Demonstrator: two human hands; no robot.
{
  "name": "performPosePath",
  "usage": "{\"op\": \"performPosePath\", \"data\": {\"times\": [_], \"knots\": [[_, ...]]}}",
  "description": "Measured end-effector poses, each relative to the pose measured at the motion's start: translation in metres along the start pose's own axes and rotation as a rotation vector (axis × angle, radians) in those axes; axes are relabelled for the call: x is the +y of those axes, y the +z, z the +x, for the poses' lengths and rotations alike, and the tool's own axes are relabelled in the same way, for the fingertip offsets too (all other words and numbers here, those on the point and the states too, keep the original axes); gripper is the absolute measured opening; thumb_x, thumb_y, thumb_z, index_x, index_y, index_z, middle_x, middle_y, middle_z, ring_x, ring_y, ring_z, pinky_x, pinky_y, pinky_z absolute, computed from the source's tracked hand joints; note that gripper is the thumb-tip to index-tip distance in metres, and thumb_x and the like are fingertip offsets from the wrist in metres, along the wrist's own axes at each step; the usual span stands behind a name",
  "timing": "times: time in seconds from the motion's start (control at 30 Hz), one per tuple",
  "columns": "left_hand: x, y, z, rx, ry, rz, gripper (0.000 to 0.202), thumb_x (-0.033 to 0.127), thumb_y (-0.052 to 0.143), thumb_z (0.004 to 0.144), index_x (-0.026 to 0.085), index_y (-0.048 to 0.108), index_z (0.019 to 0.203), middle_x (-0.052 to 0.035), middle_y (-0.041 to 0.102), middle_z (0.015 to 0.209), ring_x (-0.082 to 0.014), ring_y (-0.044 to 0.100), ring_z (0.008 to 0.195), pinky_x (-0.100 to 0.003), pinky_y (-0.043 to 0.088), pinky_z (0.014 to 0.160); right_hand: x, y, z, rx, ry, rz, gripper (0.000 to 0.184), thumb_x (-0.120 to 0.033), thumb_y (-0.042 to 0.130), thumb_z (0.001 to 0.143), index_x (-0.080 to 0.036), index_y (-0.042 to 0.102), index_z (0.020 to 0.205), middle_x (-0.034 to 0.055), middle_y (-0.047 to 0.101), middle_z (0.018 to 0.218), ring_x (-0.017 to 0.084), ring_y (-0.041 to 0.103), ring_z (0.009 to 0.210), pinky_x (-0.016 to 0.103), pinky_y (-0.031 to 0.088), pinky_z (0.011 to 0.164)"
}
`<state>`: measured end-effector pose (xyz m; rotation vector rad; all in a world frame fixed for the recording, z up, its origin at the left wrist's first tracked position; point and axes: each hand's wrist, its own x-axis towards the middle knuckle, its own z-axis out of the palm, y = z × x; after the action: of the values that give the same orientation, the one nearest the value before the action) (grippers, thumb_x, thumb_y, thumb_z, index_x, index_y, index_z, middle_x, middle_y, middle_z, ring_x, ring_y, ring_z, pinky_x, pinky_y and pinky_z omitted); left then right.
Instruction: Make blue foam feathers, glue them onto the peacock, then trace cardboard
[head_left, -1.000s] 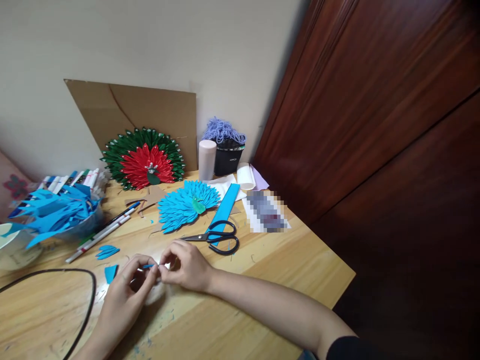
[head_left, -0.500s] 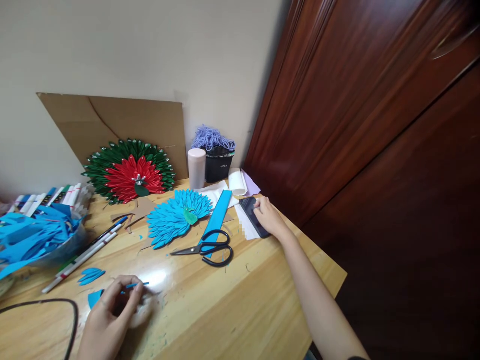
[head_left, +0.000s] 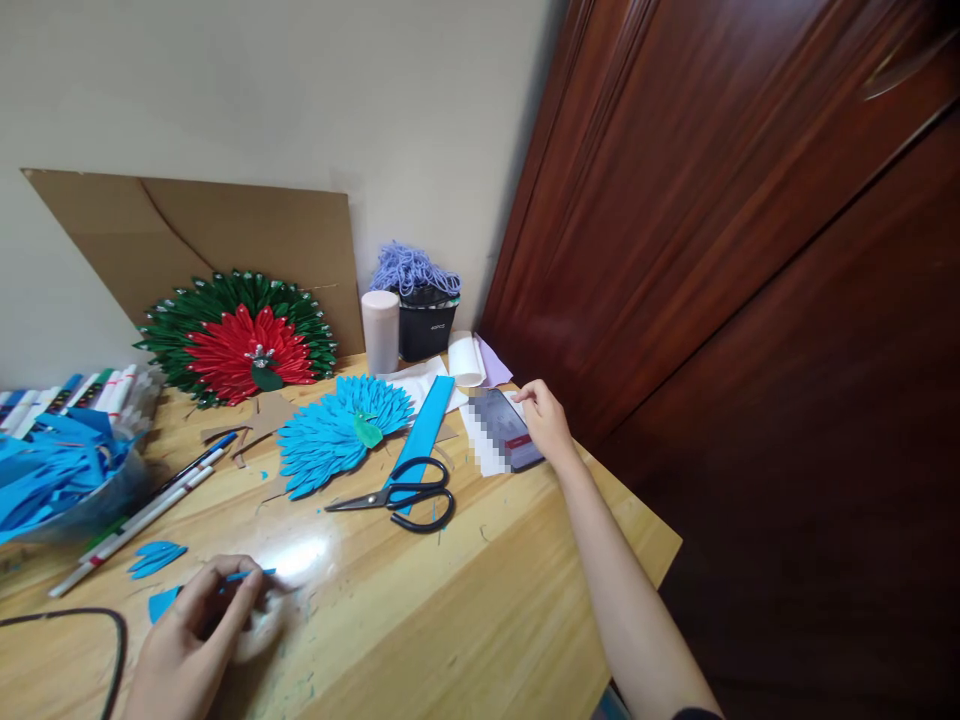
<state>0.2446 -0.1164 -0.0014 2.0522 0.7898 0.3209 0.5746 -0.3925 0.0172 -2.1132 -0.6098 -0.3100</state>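
My left hand is closed in a pinch on a thin blue paper strip, low over the table at the lower left. Beside it lie a blue paper piece and a few small blue petals. My right hand is over the right edge of a smartphone, index finger pointing out and the other fingers loosely bent, holding nothing. The phone's screen is lit, and the phone lies on white paper. Between the hands are black-handled scissors, a blue strip partly under them, and a blue layered-petal peacock.
A red and green peacock leans on a cardboard sheet. Behind stand a pale bottle and a black box topped with purple cord. Left are a bowl of blue scraps, markers and a black cable.
The phone's screen has turned from dark to lit. My right hand has drawn back from the screen to its edge. The view has shifted slightly; my left hand keeps its pinch.
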Motion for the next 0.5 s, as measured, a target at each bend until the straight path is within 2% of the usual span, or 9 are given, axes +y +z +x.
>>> {"op": "performPosePath", "data": {"times": [0.13, 0.27, 0.4, 0.5], "knots": [[-0.001, 0.0, 0.0, -0.012, -0.013, -0.009, 0.044, 0.063, 0.046, 0.071, 0.021, 0.052, 0.084, -0.0029, 0.064, 0.079, -0.0217, 0.062, 0.076, -0.033, 0.05, 0.071, -0.003, -0.005, 0.001, 0.099, 0.062, 0.066, 0.012, -0.023, 0.038, 0.08, -0.02, 0.049, 0.078, 0.0044, 0.061, 0.08, 0.02, 0.058, 0.08, 0.033, 0.041, 0.074], [0.0, 0.0, 0.0, -0.005, 0.0, -0.021, 0.043, 0.062, 0.046, 0.072, 0.021, 0.051, 0.085, -0.0032, 0.064, 0.078, -0.0218, 0.063, 0.076, -0.033, 0.051, 0.07, -0.003, -0.005, 0.003, 0.13, 0.125, 0.244, 0.015, -0.033, 0.045, 0.081, -0.02, 0.051, 0.076, 0.0031, 0.062, 0.077, 0.019, 0.059, 0.08, 0.032, 0.043, 0.076], [0.003, 0.0, 0.0, 0.001, 0.032, 0.003, 0.043, 0.062, 0.045, 0.073, 0.021, 0.053, 0.083, -0.0033, 0.064, 0.077, -0.0208, 0.063, 0.074, -0.031, 0.052, 0.068, -0.006, -0.005, 0.004, 0.09, 0.157, 0.49, 0.02, -0.039, 0.05, 0.08, -0.019, 0.052, 0.074, 0.0013, 0.06, 0.076, 0.016, 0.059, 0.078, 0.032, 0.045, 0.079], [0.008, 0.001, -0.001, 0.016, 0.097, 0.064, 0.04, 0.06, 0.046, 0.074, 0.021, 0.056, 0.079, -0.0027, 0.065, 0.077, -0.0196, 0.063, 0.072, -0.029, 0.053, 0.066, -0.016, 0.001, 0.001, 0.0, 0.18, 0.657, 0.022, -0.04, 0.053, 0.078, -0.019, 0.054, 0.073, 0.0006, 0.06, 0.076, 0.014, 0.058, 0.072, 0.03, 0.047, 0.076]]}}
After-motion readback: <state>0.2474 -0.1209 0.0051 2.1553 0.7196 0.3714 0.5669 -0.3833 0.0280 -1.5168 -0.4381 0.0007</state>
